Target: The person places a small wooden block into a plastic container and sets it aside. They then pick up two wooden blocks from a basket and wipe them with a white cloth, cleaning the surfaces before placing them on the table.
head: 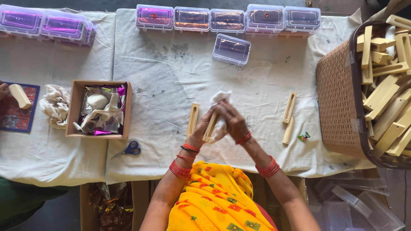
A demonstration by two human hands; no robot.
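Both hands (220,124) closed — wood pc (210,127), cloth (221,97)

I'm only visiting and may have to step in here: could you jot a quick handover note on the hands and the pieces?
Left hand holds a slotted wooden piece; right hand presses a white cloth against it.
One similar piece lies left of the hands, two to the right.
The brown basket at right is full of more pieces.
Clear lidded boxes line the far edge.
Which pieces are already wiped cannot be told.
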